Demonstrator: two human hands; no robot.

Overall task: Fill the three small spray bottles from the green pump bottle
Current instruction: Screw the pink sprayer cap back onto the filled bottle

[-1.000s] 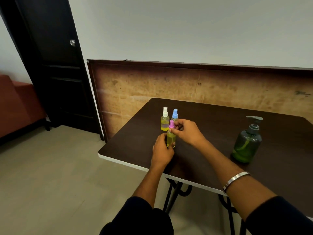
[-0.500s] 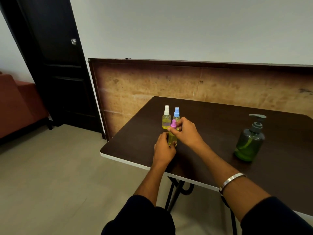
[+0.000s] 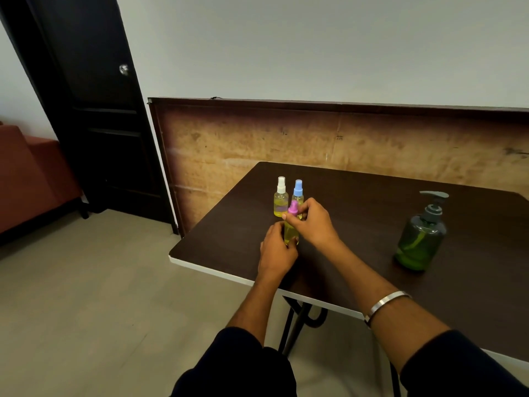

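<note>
so we saw the left hand [image 3: 277, 250] wrapped around the body of the pink-capped spray bottle [image 3: 291, 232], upright on the dark table [image 3: 357, 202] near its front-left corner. right hand [image 3: 314, 222] pinched its pink cap [image 3: 293, 208] with thumb and fingertips. white-capped spray bottle [image 3: 280, 197] and blue-capped spray bottle [image 3: 298, 193] stood just behind, side by side, both holding yellow liquid. green pump bottle [image 3: 420, 237] stood well apart to the right. silver bangle [image 3: 386, 305] on right wrist.

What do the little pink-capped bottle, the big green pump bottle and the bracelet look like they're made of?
Pink-capped spray bottle: clear plastic, probably; yellow liquid shows through it. Green pump bottle: see-through tinted plastic with a matte grey pump, and the tube shows inside. Bracelet: likely polished metal, silvery with a bright sheen.
</note>
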